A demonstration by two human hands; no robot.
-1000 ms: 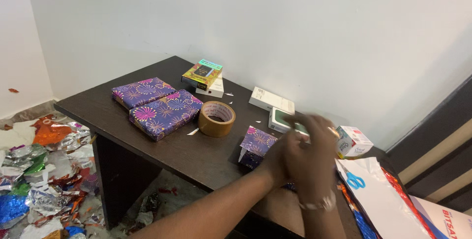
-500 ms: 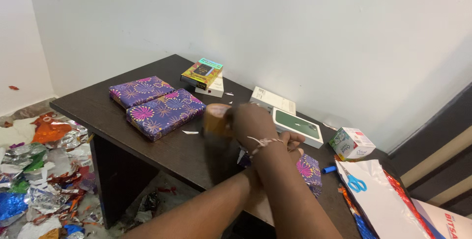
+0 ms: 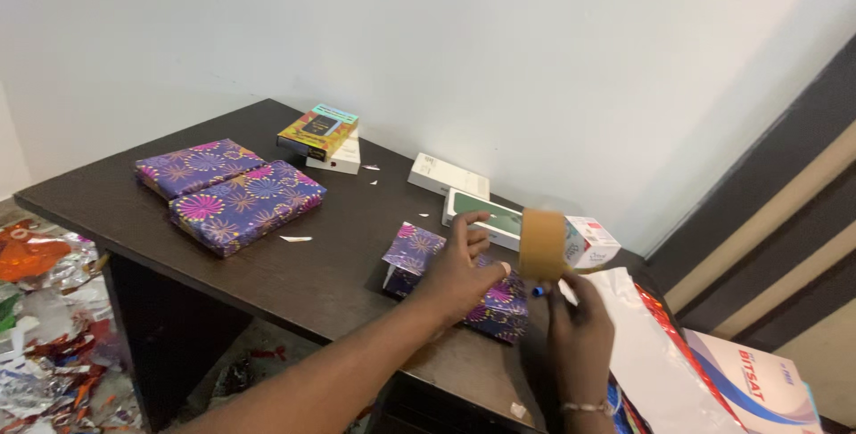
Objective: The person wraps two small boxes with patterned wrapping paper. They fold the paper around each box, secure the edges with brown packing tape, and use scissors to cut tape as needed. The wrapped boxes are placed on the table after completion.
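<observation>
Far left, on the floor [image 3: 53, 345]: crumpled foil and paper scraps, cut off by the picture's edge. On the dark table [image 3: 116, 198], left part: two wrapped parcels [image 3: 230, 191] in purple patterned paper, side by side and touching; a small paper scrap [image 3: 295, 239] lies just beside the nearer one. Behind them, near the wall: a yellow box [image 3: 318, 130] stacked on a white box [image 3: 337, 158].

Centre: a white box [image 3: 448, 175] by the wall, and a green-topped box [image 3: 486, 217] just in front of it, partly hidden by fingers. The left hand [image 3: 456, 274] lies palm down on a half-wrapped parcel [image 3: 428, 260] in the same purple paper; fingers spread and released, pressing flat on the paper, not clenched; the hand covers the parcel's middle, so the fold beneath cannot be made out.

Right of centre: the right hand [image 3: 581, 327] is raised above the table edge with a brown tape roll [image 3: 543, 245] above it; the roll is blurred; the fingers appear closed round its lower part, grasping it, though the exact grip is hard to make out. A small blue object shows just beneath the roll, too small to identify. A bracelet [image 3: 581, 407] sits on the wrist. A small white carton [image 3: 589, 241] stands behind the roll, partly hidden by it.

Far right: a white plastic bag [image 3: 664, 363] and a printed carton [image 3: 758, 385], both cut off by the lower edge.
</observation>
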